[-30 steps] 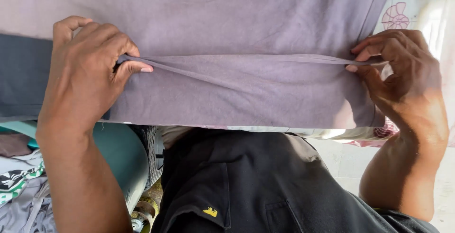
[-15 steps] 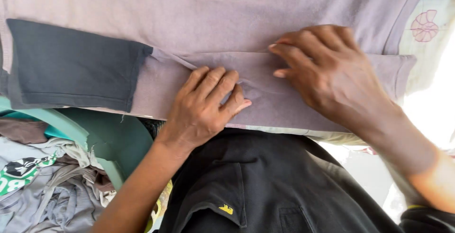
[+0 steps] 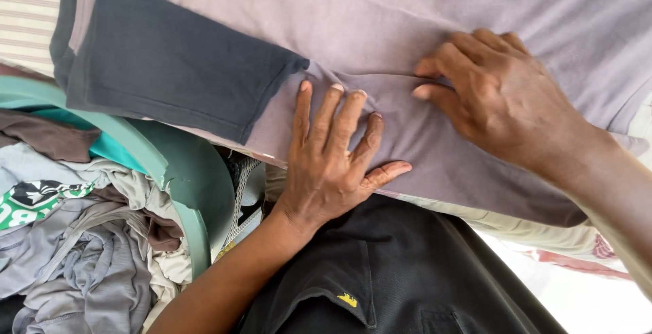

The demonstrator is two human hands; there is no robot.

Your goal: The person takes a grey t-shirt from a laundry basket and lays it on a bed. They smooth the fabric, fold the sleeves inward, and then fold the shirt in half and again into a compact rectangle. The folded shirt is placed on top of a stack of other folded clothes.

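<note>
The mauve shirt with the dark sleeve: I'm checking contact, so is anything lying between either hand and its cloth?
Nothing visible does. The left hand lies flat on the mauve shirt near the dark sleeve, and the right hand presses on a fold beside it, both directly on cloth.

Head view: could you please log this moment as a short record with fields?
surface: lilac shirt spread flat
sleeve: dark grey sleeve at the shirt's left end
left hand: palm down, fingers spread, pressing a fold of the shirt
right hand: palm down on the shirt, fingertips at the crease
beside: green tub holding a clothes pile
near edge: black garment
</note>
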